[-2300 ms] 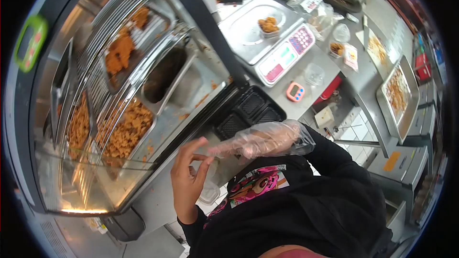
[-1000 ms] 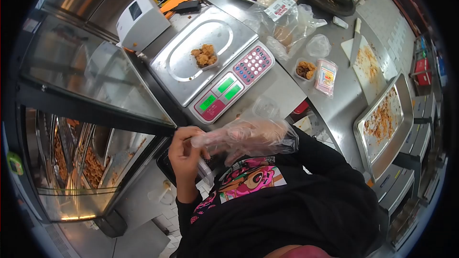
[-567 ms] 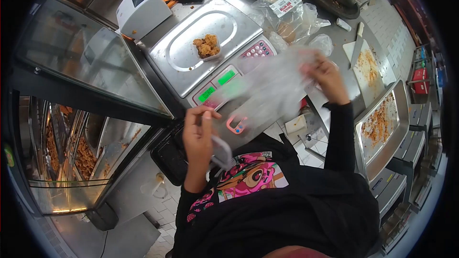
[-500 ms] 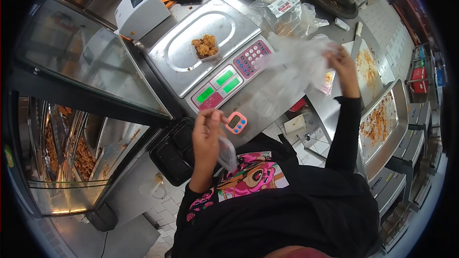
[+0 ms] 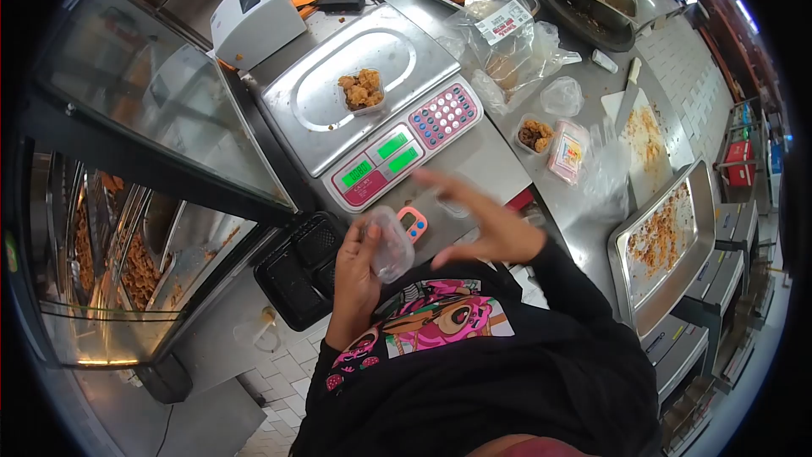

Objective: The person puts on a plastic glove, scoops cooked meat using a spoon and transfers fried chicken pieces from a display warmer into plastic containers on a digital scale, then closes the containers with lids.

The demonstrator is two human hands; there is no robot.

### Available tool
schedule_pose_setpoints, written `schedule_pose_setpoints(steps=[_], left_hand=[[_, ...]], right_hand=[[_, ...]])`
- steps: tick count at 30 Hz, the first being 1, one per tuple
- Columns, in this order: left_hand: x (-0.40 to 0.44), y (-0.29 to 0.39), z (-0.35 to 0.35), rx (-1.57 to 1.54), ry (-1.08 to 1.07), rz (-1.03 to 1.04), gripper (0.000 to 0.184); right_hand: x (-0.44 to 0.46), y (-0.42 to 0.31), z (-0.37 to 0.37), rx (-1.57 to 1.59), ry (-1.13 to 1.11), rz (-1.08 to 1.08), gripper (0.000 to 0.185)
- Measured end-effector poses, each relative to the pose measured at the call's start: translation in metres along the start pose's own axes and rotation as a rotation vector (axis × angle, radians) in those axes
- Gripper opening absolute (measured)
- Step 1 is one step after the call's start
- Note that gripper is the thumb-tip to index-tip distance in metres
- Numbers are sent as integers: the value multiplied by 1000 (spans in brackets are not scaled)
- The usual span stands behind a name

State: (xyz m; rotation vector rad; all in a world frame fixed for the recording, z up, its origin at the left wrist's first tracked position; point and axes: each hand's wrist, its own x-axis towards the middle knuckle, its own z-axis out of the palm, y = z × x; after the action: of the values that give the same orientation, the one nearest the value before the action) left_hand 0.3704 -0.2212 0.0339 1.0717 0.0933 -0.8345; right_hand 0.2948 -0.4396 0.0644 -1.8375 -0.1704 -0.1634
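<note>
A small clear plastic container (image 5: 391,244) is held in my left hand (image 5: 355,269), in front of my apron; nothing shows inside it. My right hand (image 5: 491,224) is in the air just right of it, somewhat blurred, with fingers spread and nothing in them. Between the hands and the scale lies a pink timer (image 5: 414,225) with blue buttons, partly covered by the container. Ahead stands a digital scale (image 5: 288,118), its green displays lit. On its steel plate sits a clear tub of fried chicken pieces (image 5: 362,90). Another clear plastic piece (image 5: 455,203) is partly hidden behind my right hand.
To the right are a small tub of fried pieces (image 5: 534,134), a pink-and-white packet (image 5: 568,152), plastic bags (image 5: 605,173), a knife (image 5: 628,95) on a cutting board and a crumb-strewn tray (image 5: 630,275). Black trays (image 5: 283,283) and a glass display case (image 5: 161,110) stand left.
My right hand has let go of the clear plastic bag, now lying at the right, and come back toward my left hand. My left hand has turned the container upward into view.
</note>
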Motion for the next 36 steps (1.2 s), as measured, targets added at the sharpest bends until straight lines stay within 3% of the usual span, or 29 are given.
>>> schedule_pose_setpoints(steps=[2, 4, 8, 10, 16, 23, 25, 32, 36], left_hand=[[4, 2, 13, -53, 4, 47, 33], [7, 2, 17, -43, -98, 190, 41], [9, 8, 15, 65, -107, 263, 46], [8, 8, 7, -190, -211, 198, 50], [-3, 5, -9, -225, -298, 149, 58], [-5, 6, -12, -353, -228, 128, 54], [-2, 2, -16, -256, -78, 166, 51], [-6, 2, -29, -254, -65, 221, 47], [-7, 9, -29, -297, -34, 213, 50]], right_hand=[[13, -4, 19, 116, -73, -86, 87], [23, -6, 21, 163, -156, -3, 87], [38, -24, 20, 125, -212, -10, 84], [43, -25, 26, -149, -162, -124, 84], [50, -21, 33, -311, -292, -192, 86], [63, -16, 33, -279, -355, -214, 87], [67, -13, 34, -265, -357, -215, 88], [81, -15, 37, -264, -469, -227, 84], [100, -7, 20, -272, -415, -246, 81]])
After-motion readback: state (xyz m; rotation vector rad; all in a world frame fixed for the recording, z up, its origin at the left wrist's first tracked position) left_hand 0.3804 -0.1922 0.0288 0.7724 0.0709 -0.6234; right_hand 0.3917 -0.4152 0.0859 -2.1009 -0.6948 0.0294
